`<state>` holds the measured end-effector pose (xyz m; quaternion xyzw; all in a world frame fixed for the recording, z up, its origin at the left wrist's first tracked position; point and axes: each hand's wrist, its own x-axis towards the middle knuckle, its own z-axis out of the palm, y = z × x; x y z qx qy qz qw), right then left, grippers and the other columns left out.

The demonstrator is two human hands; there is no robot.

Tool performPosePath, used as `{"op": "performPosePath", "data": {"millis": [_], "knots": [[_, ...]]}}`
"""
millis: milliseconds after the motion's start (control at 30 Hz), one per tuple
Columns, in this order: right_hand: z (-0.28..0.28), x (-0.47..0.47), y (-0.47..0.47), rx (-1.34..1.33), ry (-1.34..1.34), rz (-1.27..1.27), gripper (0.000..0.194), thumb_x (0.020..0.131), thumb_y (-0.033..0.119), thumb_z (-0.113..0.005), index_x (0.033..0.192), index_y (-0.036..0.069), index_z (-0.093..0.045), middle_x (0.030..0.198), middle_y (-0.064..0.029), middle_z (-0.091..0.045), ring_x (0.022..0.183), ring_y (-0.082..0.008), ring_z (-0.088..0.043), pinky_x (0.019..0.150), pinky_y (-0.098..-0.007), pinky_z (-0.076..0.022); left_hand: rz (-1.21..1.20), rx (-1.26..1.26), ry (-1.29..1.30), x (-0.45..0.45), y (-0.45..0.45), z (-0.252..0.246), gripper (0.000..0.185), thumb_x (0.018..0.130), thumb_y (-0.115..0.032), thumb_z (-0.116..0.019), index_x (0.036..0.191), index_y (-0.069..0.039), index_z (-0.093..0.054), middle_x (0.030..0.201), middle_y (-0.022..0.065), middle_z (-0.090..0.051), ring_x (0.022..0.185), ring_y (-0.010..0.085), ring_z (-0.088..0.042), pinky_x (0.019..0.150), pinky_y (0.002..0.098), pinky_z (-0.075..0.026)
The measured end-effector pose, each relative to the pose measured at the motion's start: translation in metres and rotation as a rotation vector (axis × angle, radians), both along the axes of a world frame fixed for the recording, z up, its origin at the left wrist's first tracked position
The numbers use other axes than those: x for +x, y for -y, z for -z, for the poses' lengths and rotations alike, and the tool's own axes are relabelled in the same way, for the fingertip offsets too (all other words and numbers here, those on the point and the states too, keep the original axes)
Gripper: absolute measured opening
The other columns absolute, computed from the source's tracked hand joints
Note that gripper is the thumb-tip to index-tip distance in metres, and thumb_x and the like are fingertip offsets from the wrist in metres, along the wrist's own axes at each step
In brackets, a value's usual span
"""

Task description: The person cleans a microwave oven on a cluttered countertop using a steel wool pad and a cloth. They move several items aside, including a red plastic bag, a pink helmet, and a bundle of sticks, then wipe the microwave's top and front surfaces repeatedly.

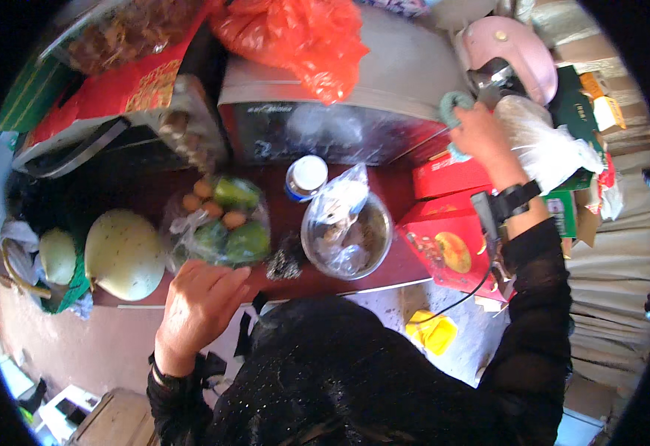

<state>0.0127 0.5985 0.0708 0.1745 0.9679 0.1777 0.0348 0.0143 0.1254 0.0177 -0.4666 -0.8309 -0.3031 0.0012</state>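
Note:
My right hand (478,134) grips a green cloth (454,111) against the front right corner of a box-shaped appliance (330,131) with a grey top and a dark, glossy front. My left hand (205,306) is at the near edge of the dark red table (280,214), with its palm side hidden. It appears to hold nothing. Just beyond its fingers are brown eggs (212,210) and green vegetables (247,241) with clear plastic around them. Between my hands stand a white-lidded jar (309,174) and a metal bowl (386,245) containing plastic bags.
A large pale gourd or melon (126,255) sits left of the eggs. Dark metal scourers (284,264) lie near the table edge. Red cartons (447,240) crowd the right, below a white plastic bag (548,145) and a pink helmet (509,50). A red plastic bag (302,39) rests atop the appliance.

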Motion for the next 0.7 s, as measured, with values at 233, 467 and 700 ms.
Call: {"op": "performPosePath", "data": {"millis": [233,467,700], "knots": [[0.001,-0.036,-0.038,0.018,0.064,0.047,0.034,0.079,0.026,-0.056,0.103,0.006,-0.068,0.104,-0.0218,-0.066,0.098,-0.0372,-0.063,0.085,-0.0463,-0.0502,-0.09,-0.057,0.108,0.014,0.015,0.019,0.021,0.079,-0.011,-0.07,0.098,-0.005,-0.067,0.087,0.01,-0.066,0.082,0.0309,-0.063,0.074,0.0397,-0.05],[0.003,-0.003,-0.002,-0.045,-0.078,-0.018,0.033,0.078,0.025,-0.058,0.104,0.007,-0.067,0.102,-0.0241,-0.06,0.097,-0.0417,-0.059,0.084,-0.0478,-0.0481,0.207,-0.321,0.266,0.014,-0.032,0.087,0.044,0.078,-0.018,-0.07,0.118,-0.007,-0.056,0.124,0.016,-0.055,0.106,0.0348,-0.057,0.089,0.0414,-0.049],[-0.016,0.049,0.034,-0.317,-0.22,-0.149,0.034,0.078,0.02,-0.055,0.106,0.004,-0.065,0.094,-0.025,-0.058,0.089,-0.0421,-0.059,0.08,-0.0481,-0.0468,0.258,-0.535,-0.084,0.021,-0.071,0.17,0.021,0.079,-0.011,-0.061,0.099,-0.005,-0.058,0.099,0.022,-0.056,0.087,0.0318,-0.063,0.068,0.0408,-0.054]]}}
